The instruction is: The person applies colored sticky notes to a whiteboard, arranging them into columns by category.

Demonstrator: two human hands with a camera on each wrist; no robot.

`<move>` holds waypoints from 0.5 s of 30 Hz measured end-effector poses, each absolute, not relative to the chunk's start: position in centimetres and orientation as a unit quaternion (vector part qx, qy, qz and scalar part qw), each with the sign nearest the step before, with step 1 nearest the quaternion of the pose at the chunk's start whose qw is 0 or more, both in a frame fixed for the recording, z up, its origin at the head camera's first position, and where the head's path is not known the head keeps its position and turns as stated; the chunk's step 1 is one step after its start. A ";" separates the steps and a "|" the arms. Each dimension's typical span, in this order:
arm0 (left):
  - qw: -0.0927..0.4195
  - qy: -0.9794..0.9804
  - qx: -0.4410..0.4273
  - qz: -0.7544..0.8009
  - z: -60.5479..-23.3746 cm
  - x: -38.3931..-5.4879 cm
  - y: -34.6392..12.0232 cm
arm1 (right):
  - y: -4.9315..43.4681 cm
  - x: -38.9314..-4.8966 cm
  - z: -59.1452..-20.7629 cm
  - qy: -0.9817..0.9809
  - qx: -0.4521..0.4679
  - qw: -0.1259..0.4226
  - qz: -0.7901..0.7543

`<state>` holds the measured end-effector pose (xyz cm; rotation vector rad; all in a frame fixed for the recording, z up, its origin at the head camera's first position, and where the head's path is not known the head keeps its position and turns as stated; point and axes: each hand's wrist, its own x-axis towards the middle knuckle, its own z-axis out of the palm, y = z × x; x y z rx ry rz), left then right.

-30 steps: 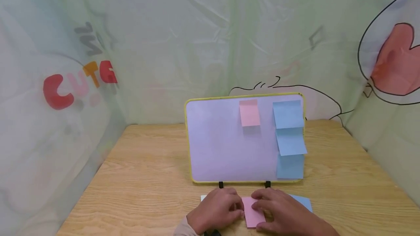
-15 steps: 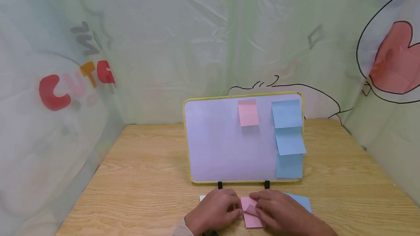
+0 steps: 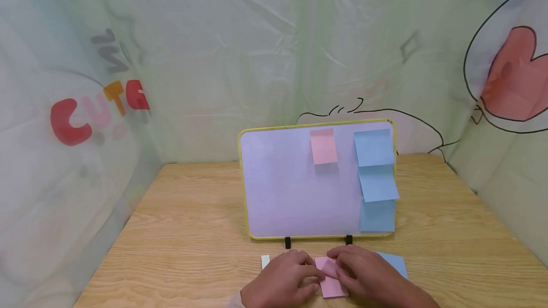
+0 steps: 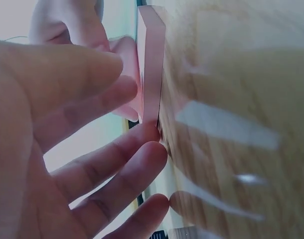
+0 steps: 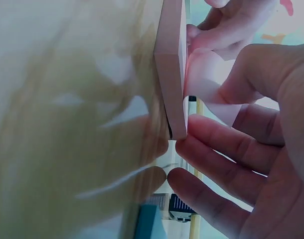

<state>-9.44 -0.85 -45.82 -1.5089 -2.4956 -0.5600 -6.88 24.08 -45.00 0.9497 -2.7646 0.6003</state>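
Note:
A pink sticky note pad (image 3: pixel 335 289) lies on the table between the two hands. The right hand (image 3: pixel 370 277) pinches its top sheet, a pink sticky note (image 5: pixel 204 74), between thumb and finger. That sheet is lifted and curls away from the pad, as the right wrist view shows. Beside the pad's left side is the left hand (image 3: pixel 282 279); in the left wrist view its fingers (image 4: pixel 142 132) are loosely extended, with fingertips at the edge of the pad (image 4: pixel 153 74). Fingers hide part of the pad in the head view.
Behind the hands stands a yellow-framed whiteboard (image 3: pixel 291 189) on black feet (image 3: pixel 288 243). It bears one pink note (image 3: pixel 323 146) and three blue notes (image 3: pixel 374 148) down its right side. A blue pad (image 3: pixel 395 264) lies behind the right hand, a whitish piece (image 3: pixel 265 261) by the left.
The right hand has curled up the pad's top pink sheet, which lay flat a second ago. The left fingers have moved slightly right, onto the pad's edge.

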 end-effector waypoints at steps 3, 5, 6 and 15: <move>0.070 -0.841 -0.503 -0.187 -45.8 -9.5 -0.8 | 24.0 -6.7 -44.8 -0.929 0.295 0.062 0.216; 0.071 -0.841 -0.504 -0.183 -45.8 -9.5 -0.8 | 23.9 -6.6 -44.5 -0.931 0.280 0.048 0.229; 0.077 -0.840 -0.506 -0.178 -45.8 -9.5 -0.7 | 23.8 -6.5 -44.4 -0.931 0.275 0.045 0.237; 0.092 -0.847 -0.501 -0.150 -46.3 -9.4 -0.8 | 23.7 -6.8 -44.1 -0.930 0.222 0.018 0.292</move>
